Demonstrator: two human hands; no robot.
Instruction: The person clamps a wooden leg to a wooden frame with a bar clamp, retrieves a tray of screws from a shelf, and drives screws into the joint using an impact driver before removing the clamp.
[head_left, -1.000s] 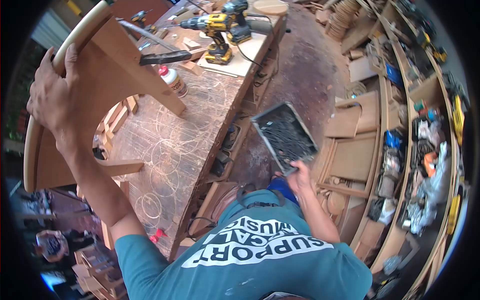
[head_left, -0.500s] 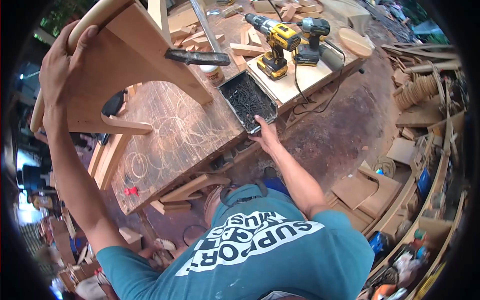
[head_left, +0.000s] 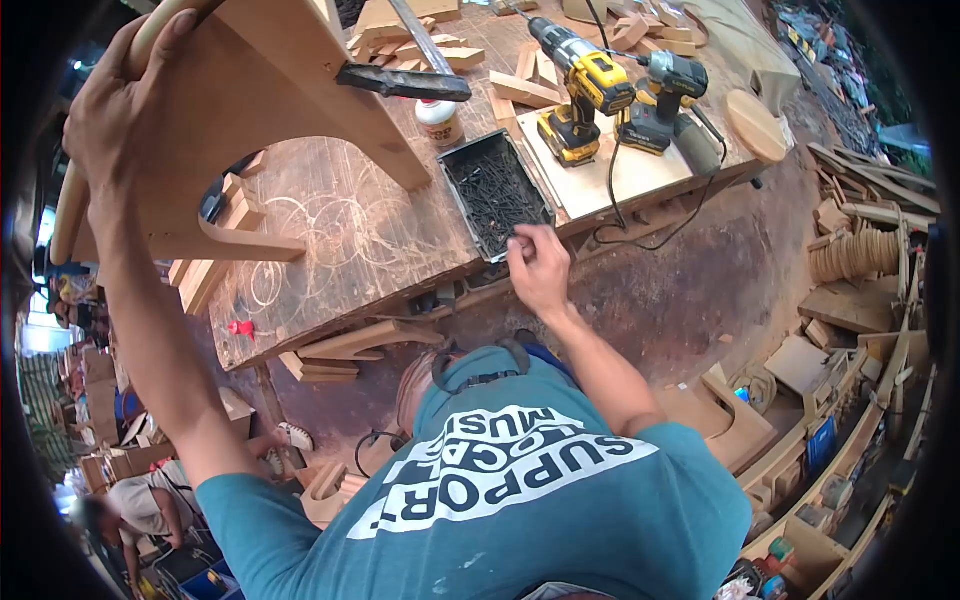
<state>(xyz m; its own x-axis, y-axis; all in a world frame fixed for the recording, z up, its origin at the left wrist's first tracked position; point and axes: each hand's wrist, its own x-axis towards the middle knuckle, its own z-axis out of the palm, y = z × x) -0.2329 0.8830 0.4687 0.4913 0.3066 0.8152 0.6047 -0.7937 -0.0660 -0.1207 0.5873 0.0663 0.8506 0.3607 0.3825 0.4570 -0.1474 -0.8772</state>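
Observation:
My left hand (head_left: 125, 110) is closed around the rounded rail of a wooden chair or stool frame (head_left: 270, 90), which is tilted on the worktable. A bar clamp (head_left: 405, 82) with a dark jaw lies across one leg of the frame. My right hand (head_left: 541, 268) is at the near corner of a dark box (head_left: 447, 185) full of black screws (head_left: 495, 195). Its fingers are bent and drawn together over the rim; whatever is between the fingertips is hidden. A glue bottle (head_left: 438, 122) stands behind the box.
A yellow drill (head_left: 590, 90) and a grey driver (head_left: 660, 100) stand on a pale board right of the box, with a cord (head_left: 660, 240) hanging over the edge. Wood offcuts (head_left: 525, 88) lie behind. A red object (head_left: 241, 328) sits near the table corner. Another person (head_left: 150, 505) is at lower left.
My right hand has let go of the box's near edge and drawn its fingers together over the corner. My left hand keeps its hold on the frame. The view has shifted slightly.

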